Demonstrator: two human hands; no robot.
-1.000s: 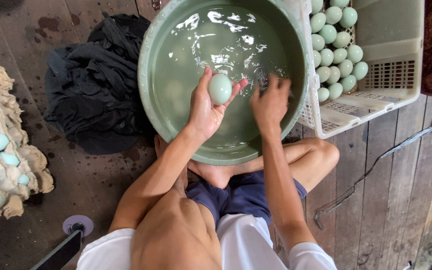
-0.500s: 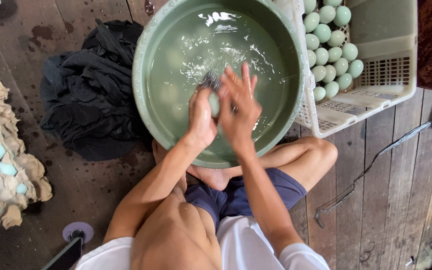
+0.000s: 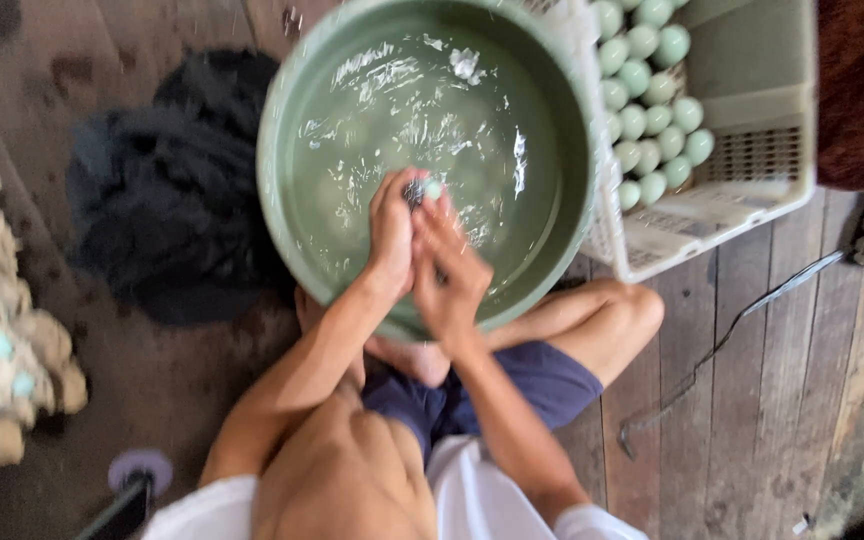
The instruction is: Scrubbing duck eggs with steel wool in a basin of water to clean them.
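A big green basin (image 3: 282,130) full of water stands on the wooden floor in front of my crossed legs. Both hands are together over the water near its middle. My left hand (image 3: 392,235) is closed around a pale green egg (image 3: 433,189), of which only the tip shows. My right hand (image 3: 452,265) presses against the egg and holds a small dark scrubber (image 3: 414,193) against it. The frame is blurred by motion.
A white plastic crate (image 3: 752,130) with several pale green eggs (image 3: 652,80) sits right of the basin. A black cloth (image 3: 172,190) lies left of it. Cardboard trays with eggs (image 3: 2,330) are at the far left. A metal rod (image 3: 722,340) lies on the planks at right.
A second ago my left hand held the egg up alone, right hand apart on the rim. Both hands have come together over the water and rub the egg.
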